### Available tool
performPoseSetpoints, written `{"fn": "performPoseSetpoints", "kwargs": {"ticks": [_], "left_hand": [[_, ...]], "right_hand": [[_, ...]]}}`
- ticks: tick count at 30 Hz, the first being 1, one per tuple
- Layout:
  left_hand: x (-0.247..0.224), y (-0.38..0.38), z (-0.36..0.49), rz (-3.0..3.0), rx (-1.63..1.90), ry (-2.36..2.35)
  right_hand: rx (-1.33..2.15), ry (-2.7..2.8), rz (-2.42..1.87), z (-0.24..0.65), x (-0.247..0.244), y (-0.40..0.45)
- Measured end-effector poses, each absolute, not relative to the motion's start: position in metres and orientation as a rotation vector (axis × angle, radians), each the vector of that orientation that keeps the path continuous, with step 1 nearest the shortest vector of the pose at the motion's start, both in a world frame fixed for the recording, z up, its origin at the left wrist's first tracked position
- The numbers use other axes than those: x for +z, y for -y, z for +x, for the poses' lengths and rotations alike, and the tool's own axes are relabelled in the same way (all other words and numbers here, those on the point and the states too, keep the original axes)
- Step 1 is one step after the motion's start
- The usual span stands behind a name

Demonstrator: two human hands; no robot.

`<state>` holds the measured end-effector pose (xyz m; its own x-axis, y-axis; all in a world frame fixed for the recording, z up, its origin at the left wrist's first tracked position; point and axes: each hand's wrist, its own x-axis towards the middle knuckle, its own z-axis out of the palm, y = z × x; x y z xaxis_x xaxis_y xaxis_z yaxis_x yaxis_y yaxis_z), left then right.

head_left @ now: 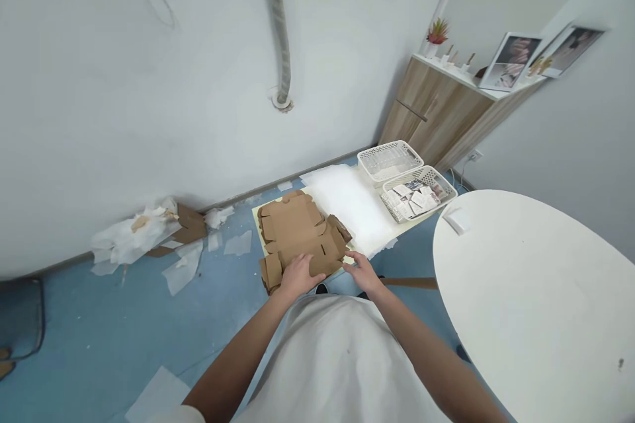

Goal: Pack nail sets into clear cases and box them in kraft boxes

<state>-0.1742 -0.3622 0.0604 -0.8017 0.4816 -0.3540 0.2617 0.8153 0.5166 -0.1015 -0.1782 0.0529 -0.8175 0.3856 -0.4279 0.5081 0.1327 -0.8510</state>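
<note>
An unfolded brown cardboard box (297, 225) lies on the low table in front of me, its flaps partly raised. A raised flap stands at its right end. My left hand (297, 275) rests on the near panel of the cardboard, fingers stretched out and thumb pointing right. At the near right corner is my right hand (363, 272), its thumb and forefinger apart beside the cardboard's edge. Whether those fingertips touch the edge I cannot tell. Right of the cardboard lies a stack of white sheets (350, 205).
Two white baskets (389, 162) stand at the table's far right; the nearer basket (449, 195) holds printed cards. A round white table (536, 277) is at my right. An open carton (191, 225) with crumpled paper (133, 234) sits by the wall. Loose sheets litter the blue floor.
</note>
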Motion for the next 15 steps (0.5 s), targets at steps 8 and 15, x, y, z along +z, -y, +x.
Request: {"fn": "performPoseSetpoints", "kwargs": {"ticks": [8, 15], "left_hand": [[0.043, 0.382, -0.170, 0.544, 0.706, -2.510], [0.048, 0.383, -0.166, 0.691, 0.680, -2.491]], "right_hand": [[-1.379, -2.530, 0.725, -0.134, 0.052, 0.184], [-1.564, -2.486, 0.644, -0.146, 0.070, 0.189]]}}
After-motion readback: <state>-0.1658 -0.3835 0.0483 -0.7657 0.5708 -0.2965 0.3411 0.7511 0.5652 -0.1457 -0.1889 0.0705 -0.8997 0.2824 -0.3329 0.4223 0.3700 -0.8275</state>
